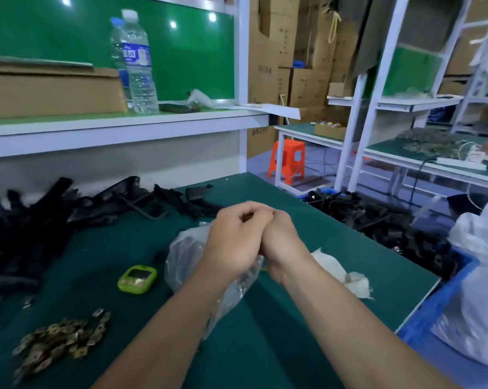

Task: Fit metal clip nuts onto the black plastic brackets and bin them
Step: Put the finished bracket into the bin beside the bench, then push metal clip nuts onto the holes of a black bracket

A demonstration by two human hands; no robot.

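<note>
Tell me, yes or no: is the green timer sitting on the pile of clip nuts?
No, the green timer lies on the green mat, apart from the pile of clip nuts nearer the camera.

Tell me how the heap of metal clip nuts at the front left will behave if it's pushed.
The clip nuts lie loose and separate, so a push would likely scatter them, not shift the heap whole. Flat and angular, they probably slide on the green mat rather than roll.
</note>
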